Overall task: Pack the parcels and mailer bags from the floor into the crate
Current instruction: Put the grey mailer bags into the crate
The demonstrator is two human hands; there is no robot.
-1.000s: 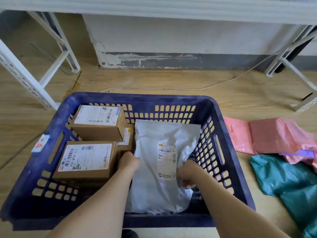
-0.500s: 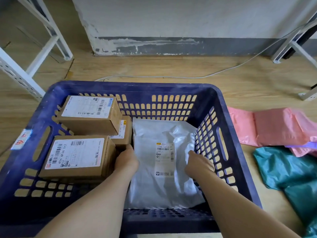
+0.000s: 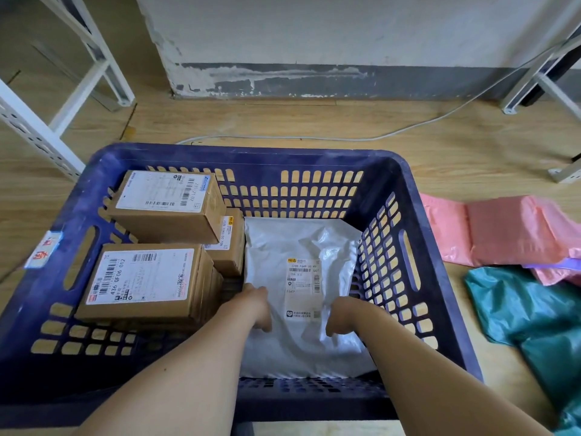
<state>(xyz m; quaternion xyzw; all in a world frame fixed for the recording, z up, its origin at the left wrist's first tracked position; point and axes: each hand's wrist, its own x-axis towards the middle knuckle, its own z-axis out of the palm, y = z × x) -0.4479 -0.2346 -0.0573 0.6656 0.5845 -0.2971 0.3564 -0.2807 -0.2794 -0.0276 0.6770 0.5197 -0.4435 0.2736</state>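
left hand (image 3: 256, 305), right hand (image 3: 345, 316) on white mailer bag (image 3: 283, 243) in crate (image 3: 251, 153); fingers hidden, grip unclear.

Pale wood-look floor (image 3: 314, 118) runs to a white wall (image 3: 314, 26) with a scuffed grey skirting band (image 3: 408, 80). A white metal rack (image 3: 41, 130) stands far left, another rack (image 3: 540, 80) far right, and a white cable (image 3: 283, 138) trails between them.

Even, bright diffuse light is seen throughout, a soft sheen is thrown on the white mailer bag (image 3: 298, 243), the near wall of the blue crate (image 3: 314, 399) is left in shadow, and the white rack legs (image 3: 44, 136) are bowed by wide-angle distortion at the edges.
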